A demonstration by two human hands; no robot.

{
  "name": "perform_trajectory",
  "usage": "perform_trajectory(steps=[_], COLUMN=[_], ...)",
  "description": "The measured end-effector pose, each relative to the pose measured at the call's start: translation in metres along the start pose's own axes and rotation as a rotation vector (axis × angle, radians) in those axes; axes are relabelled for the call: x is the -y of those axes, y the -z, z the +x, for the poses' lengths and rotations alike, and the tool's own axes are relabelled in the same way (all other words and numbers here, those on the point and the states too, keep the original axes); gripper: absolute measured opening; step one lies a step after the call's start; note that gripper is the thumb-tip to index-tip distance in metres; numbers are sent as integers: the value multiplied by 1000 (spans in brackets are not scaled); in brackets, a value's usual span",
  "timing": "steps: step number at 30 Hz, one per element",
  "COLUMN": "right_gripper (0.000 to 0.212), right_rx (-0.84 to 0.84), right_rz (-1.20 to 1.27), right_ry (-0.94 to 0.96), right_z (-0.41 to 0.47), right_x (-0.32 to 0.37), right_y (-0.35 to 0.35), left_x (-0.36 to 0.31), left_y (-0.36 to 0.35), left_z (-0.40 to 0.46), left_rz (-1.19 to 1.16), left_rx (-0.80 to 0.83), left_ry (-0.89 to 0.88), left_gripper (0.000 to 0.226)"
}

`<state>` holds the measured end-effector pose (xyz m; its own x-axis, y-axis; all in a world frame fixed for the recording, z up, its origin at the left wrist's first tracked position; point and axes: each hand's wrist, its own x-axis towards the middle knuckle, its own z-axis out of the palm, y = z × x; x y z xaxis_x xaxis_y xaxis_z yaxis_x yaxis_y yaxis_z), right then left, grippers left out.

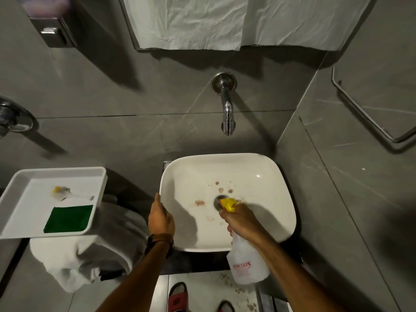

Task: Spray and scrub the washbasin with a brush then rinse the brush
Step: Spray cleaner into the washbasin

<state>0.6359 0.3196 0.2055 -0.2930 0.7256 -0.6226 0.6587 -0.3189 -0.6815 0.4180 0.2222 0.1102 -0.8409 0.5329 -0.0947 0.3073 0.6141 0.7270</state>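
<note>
The white washbasin (265, 190) sits below the chrome wall tap (227, 111); brown stains dot its bowl around the drain (218, 200). My right hand (239, 219) grips a clear spray bottle (245, 264) by the neck, its yellow nozzle (228, 204) pointing into the bowl above the drain. My left hand (161, 218) rests on the basin's left rim, fingers curled over the edge. A small brush (62, 192) with a yellow head lies in the white tray (20, 212) at the left.
A green scouring pad (68, 218) lies in the tray beside the brush. Below the tray sits a white toilet covered with towels (90, 251). A metal rail (364, 113) is on the right wall. Debris spots the floor by my red sandals (177, 296).
</note>
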Motion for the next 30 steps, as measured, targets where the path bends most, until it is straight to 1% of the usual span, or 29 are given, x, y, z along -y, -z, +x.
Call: perform_trajectory(steps=[2, 5, 8, 11, 14, 17, 20, 22, 24, 27, 28, 30], right_gripper=[55, 42, 44, 36, 31, 21, 28, 34, 34, 41, 41, 35], right_rx=[-10, -54, -103, -114, -159, -147, -179, -156, -125, -114, -94, -76], right_rz=[20, 57, 66, 110, 97, 157, 133, 105, 124, 79, 78, 107], right_ry=[13, -37, -33, -57, -27, -29, -31, -39, -54, -86, -112, -167], right_z=[6, 18, 30, 35, 38, 39, 41, 42, 41, 36, 32, 24], right_x=[8, 14, 18, 23, 26, 27, 26, 24, 20, 6, -1, -17], right_y=[5, 18, 35, 51, 64, 69, 66, 64, 61, 61, 63, 67], left_x=[1, 2, 1, 2, 3, 1, 0, -1, -3, -4, -3, -4], left_y=[-1, -2, -1, 0, 0, 1, 2, 3, 4, 5, 5, 6], left_z=[0, 0, -1, -1, 0, -1, -1, -2, -3, -3, -3, -3], left_rz=[-4, -5, -6, 3, 10, 2, -5, -4, -3, -10, -11, -11], left_rx=[-5, -8, -15, -21, -11, 0, 2, 9, 9, 14, 17, 30], left_ry=[2, 0, -5, -25, -24, -23, -18, -12, -16, -14, -15, -17], left_gripper=[54, 53, 52, 50, 50, 51, 52, 53, 54, 55, 55, 57])
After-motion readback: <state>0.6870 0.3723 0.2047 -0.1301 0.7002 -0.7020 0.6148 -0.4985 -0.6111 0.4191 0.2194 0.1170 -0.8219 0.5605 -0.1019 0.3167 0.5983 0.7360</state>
